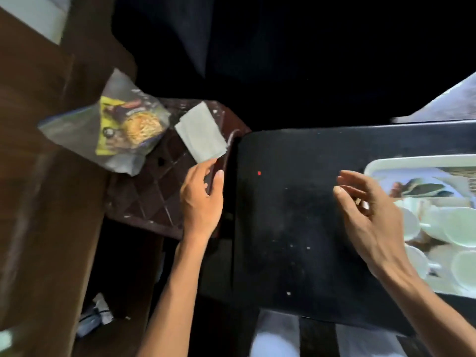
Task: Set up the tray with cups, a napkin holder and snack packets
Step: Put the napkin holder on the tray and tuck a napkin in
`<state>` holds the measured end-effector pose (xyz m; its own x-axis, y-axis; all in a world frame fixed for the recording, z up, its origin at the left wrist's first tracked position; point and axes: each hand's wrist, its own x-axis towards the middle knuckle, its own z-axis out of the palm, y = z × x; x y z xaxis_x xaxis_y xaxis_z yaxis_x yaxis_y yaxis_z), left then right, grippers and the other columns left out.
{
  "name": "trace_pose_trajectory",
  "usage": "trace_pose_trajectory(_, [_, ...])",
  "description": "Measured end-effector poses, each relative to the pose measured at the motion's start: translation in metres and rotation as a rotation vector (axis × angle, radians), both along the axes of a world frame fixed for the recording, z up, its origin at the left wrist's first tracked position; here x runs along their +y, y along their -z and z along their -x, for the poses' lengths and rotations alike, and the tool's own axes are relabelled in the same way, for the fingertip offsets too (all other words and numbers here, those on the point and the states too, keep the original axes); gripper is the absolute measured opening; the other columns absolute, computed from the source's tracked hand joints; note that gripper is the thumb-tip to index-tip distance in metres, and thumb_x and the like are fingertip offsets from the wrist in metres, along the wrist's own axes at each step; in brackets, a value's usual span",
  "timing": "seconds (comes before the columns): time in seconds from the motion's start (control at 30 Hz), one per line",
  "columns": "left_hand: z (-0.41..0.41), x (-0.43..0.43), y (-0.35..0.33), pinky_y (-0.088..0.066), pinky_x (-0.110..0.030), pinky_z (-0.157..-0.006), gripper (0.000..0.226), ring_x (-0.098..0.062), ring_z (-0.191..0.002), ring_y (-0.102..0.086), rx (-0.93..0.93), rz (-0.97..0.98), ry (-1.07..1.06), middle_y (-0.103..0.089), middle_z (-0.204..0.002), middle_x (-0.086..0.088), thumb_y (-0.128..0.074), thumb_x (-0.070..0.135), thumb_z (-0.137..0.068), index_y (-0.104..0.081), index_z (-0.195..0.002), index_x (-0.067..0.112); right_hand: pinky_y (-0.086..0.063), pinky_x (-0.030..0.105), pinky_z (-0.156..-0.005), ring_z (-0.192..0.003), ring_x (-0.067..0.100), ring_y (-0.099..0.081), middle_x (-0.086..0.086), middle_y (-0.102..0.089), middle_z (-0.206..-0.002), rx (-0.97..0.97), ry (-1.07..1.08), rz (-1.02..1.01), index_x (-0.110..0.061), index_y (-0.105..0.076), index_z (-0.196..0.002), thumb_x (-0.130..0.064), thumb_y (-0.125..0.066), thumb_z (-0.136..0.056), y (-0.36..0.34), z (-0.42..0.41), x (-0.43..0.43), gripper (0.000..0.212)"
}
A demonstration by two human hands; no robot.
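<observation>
A stack of white napkins (201, 131) sticks up from a dark napkin holder (213, 176) at the edge of a brown patterned stool (144, 194). My left hand (202, 202) pinches the holder between thumb and fingers, just below the napkins. A snack packet (123, 124) with yellow print lies on the stool to the left, blurred. At the right, a white tray (412, 161) holds several white cups (461, 225) lying on their sides. My right hand (371, 215) hovers with its fingers spread over the black table, just left of the tray, holding nothing.
The black table top (288, 207) spans the middle, with small crumbs and a red speck on it. A brown wooden surface (38, 202) runs along the left. Dark floor and some litter (95, 315) lie below the stool.
</observation>
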<state>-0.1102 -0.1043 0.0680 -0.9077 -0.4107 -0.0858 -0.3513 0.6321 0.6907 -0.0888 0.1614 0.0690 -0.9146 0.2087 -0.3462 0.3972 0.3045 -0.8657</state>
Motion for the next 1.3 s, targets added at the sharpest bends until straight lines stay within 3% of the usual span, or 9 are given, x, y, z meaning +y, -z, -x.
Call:
trace_pose_trajectory(0.1, [0.008,-0.045,0.006,-0.059,-0.044,-0.096,0.032,-0.021,-0.119,-0.064,-0.092,-0.053,-0.027,-0.064,-0.133,-0.005,-0.059,0.018,-0.101,-0.064,-0.133,0.014,-0.044,-0.001,-0.073,-0.089,-0.019,-0.062,-0.02,-0.069,-0.104,-0.015,-0.061,0.054,-0.028,-0.065,-0.117,-0.023,-0.065,-0.095,0.005,0.02,-0.064,0.023])
trace_pose_trajectory(0.23, [0.017,-0.078,0.013,-0.048,-0.001,-0.081,0.035,-0.015,-0.122,-0.062,-0.151,-0.21,-0.01,-0.062,-0.14,-0.005,-0.056,0.019,-0.103,-0.06,-0.138,0.017,-0.045,-0.001,-0.071,-0.092,-0.007,-0.066,-0.014,-0.072,-0.108,-0.068,-0.113,0.107,-0.025,-0.064,-0.124,-0.03,-0.064,-0.094,0.019,0.054,-0.144,0.03])
trace_pose_trajectory(0.33, [0.018,-0.089,0.017,-0.044,0.004,-0.076,0.035,-0.015,-0.12,-0.063,-0.113,-0.254,-0.003,-0.063,-0.137,-0.004,-0.058,0.018,-0.102,-0.061,-0.137,0.016,-0.045,0.0,-0.071,-0.09,-0.006,-0.061,-0.007,-0.067,-0.117,-0.108,-0.158,0.053,-0.019,-0.057,-0.134,-0.035,-0.065,-0.094,0.04,0.076,-0.189,0.044])
trace_pose_trajectory(0.5, [0.009,-0.098,0.026,-0.046,0.001,-0.077,0.033,-0.012,-0.119,-0.063,-0.055,-0.352,0.008,-0.064,-0.136,-0.001,-0.059,0.019,-0.102,-0.062,-0.135,0.019,-0.052,0.024,-0.085,-0.084,-0.003,-0.06,-0.007,-0.063,-0.111,-0.157,-0.082,0.02,-0.015,-0.054,-0.133,-0.043,-0.064,-0.092,0.065,0.095,-0.228,0.051])
trace_pose_trajectory(0.77, [-0.013,-0.104,0.035,-0.049,-0.002,-0.08,0.03,0.018,-0.099,-0.063,-0.084,-0.462,-0.078,-0.067,-0.125,0.004,-0.059,0.016,-0.101,-0.065,-0.13,0.022,-0.044,0.021,-0.059,-0.074,0.009,-0.056,-0.009,-0.06,-0.084,-0.212,0.021,0.023,-0.021,-0.059,-0.096,-0.027,-0.061,-0.089,0.07,0.106,-0.245,0.009])
trace_pose_trajectory(0.93, [-0.012,-0.091,0.033,-0.055,-0.046,-0.104,0.029,-0.014,-0.114,-0.068,-0.114,-0.601,-0.214,-0.07,-0.123,0.0,-0.058,0.022,-0.102,-0.063,-0.131,0.023,-0.06,0.036,-0.086,-0.094,0.017,-0.073,0.003,-0.072,-0.104,-0.243,0.081,0.262,-0.017,-0.064,-0.107,-0.022,-0.063,-0.091,0.052,0.084,-0.234,0.016])
trace_pose_trajectory(1.1, [-0.012,-0.057,0.029,-0.062,-0.027,-0.087,0.055,-0.016,-0.111,-0.072,-0.148,-0.85,-0.304,-0.073,-0.112,0.009,-0.056,0.039,-0.102,-0.04,-0.152,0.022,-0.06,0.025,-0.079,-0.098,0.016,-0.074,0.008,-0.073,-0.11,-0.331,0.166,0.594,-0.006,-0.065,-0.11,-0.008,-0.062,-0.094,0.026,0.04,-0.197,0.017])
trace_pose_trajectory(1.2, [-0.015,-0.033,0.026,-0.056,-0.04,-0.103,0.066,-0.018,-0.123,-0.066,-0.164,-0.983,-0.412,-0.067,-0.133,0.002,-0.061,0.049,-0.097,-0.034,-0.154,0.03,-0.06,0.027,-0.082,-0.101,0.019,-0.074,0.009,-0.074,-0.11,-0.364,0.151,0.637,-0.005,-0.067,-0.107,-0.007,-0.063,-0.092,0.018,0.011,-0.162,0.016])
trace_pose_trajectory(1.3, [-0.018,-0.009,0.023,-0.05,-0.047,-0.11,0.071,-0.016,-0.124,-0.065,-0.186,-0.927,-0.409,-0.068,-0.135,-0.001,-0.072,0.047,-0.09,-0.04,-0.151,0.029,-0.059,0.023,-0.077,-0.098,0.017,-0.074,0.004,-0.076,-0.105,-0.353,0.107,0.555,-0.011,-0.07,-0.103,-0.01,-0.065,-0.088,0.012,-0.017,-0.123,0.016])
